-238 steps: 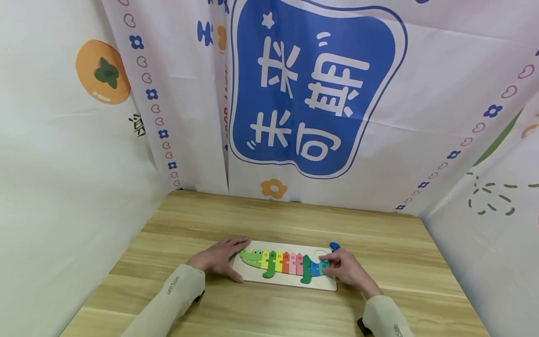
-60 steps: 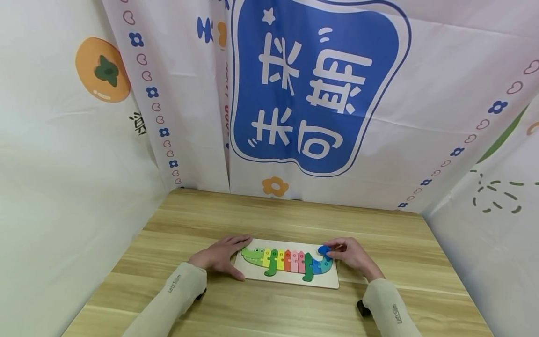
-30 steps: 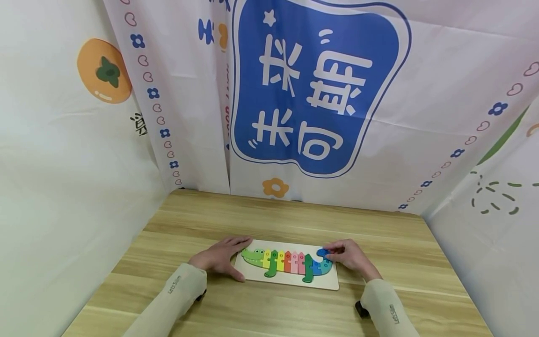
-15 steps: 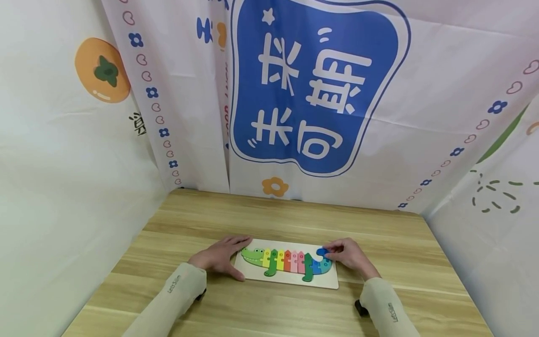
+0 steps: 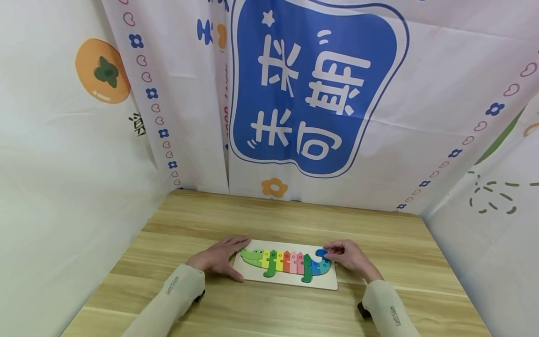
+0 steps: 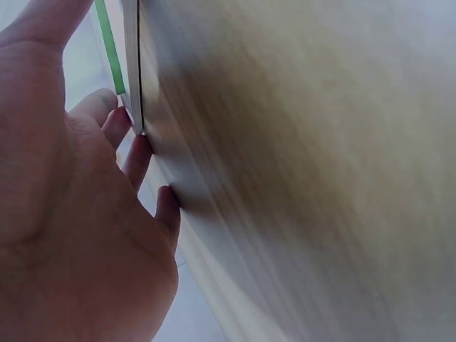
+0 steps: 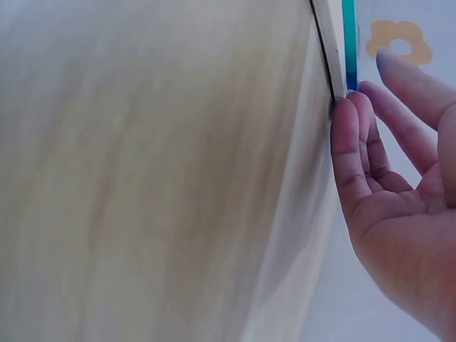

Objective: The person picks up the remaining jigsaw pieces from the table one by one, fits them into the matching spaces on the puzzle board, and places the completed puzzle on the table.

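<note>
A pale puzzle board (image 5: pixel 286 281) lies on the table, bearing a colourful crocodile of several interlocking pieces. The green head piece (image 5: pixel 251 256) is at the left end; the dark blue curled tail piece (image 5: pixel 321 252) sits at the upper right. My left hand (image 5: pixel 219 257) spans the board's left end, thumb and fingers spread, fingertips touching its edge in the left wrist view. My right hand (image 5: pixel 349 257) pinches the tail piece between thumb and forefinger, partly covering it. In the right wrist view its other fingers (image 7: pixel 348 139) rest against the board's edge.
The wood-grain table (image 5: pixel 269 309) extends around the board on all sides. A printed white cloth (image 5: pixel 189 117) with a large blue panel (image 5: pixel 311 89) hangs behind the table, and more cloth encloses both sides.
Earlier the dark blue tail piece lay off the board's upper right corner while my right hand was lower, at the teal piece. It now sits in the tail's place. My left hand stayed put.
</note>
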`<state>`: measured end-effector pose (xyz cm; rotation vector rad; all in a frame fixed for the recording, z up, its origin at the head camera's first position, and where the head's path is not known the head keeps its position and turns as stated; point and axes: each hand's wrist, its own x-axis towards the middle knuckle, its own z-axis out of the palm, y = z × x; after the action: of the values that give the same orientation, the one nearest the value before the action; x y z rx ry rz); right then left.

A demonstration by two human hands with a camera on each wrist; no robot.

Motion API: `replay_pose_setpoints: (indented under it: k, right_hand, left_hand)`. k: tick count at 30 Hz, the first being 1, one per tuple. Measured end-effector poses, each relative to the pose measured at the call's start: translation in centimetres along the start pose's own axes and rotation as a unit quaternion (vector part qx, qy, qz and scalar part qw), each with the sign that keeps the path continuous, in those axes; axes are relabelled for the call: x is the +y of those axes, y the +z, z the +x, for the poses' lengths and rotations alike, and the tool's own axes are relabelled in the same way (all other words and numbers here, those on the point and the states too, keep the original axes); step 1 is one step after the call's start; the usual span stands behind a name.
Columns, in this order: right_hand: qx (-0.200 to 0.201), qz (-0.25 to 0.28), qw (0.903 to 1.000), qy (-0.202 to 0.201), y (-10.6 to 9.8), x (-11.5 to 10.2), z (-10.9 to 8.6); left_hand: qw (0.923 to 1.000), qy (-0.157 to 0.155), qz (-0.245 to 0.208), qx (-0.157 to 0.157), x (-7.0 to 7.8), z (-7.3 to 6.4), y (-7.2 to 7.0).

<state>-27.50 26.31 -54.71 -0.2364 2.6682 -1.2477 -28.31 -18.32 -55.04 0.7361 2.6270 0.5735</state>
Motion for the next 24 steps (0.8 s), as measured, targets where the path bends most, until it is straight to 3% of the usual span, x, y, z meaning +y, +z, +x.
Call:
replay_pose_setpoints:
  k: [9, 12, 14, 17, 20, 24]
  right_hand:
    - [-0.017, -0.020, 0.9996, -0.014, -0.7, -0.2, -0.6]
    - [-0.012, -0.043, 0.9986, -0.027, -1.2, -0.2, -0.9]
    - [-0.007, -0.060, 0.9975, -0.037, -1.7, -0.2, -1.2]
    - [-0.001, -0.080, 0.9955, -0.052, -2.7, -0.1, -1.7]
    - [0.025, -0.120, 0.9903, -0.066, -3.8, 0.2, -2.3]
    - [0.087, -0.205, 0.9704, -0.093, -5.5, 0.6, -2.9]
  left_hand:
    - [0.9988, 0.025, -0.039, 0.015, -0.4, -0.4, -0.3]
    - [0.9977, 0.043, -0.028, 0.044, -0.9, -0.6, -0.4]
    - [0.9954, 0.055, 0.005, 0.078, -1.3, -0.7, -0.7]
    - [0.9852, 0.069, 0.062, 0.144, -2.0, -1.2, -1.7]
    - [0.9680, 0.073, 0.122, 0.207, -2.9, -1.8, -2.8]
    - [0.9439, 0.059, 0.191, 0.263, -4.1, -2.6, -4.4]
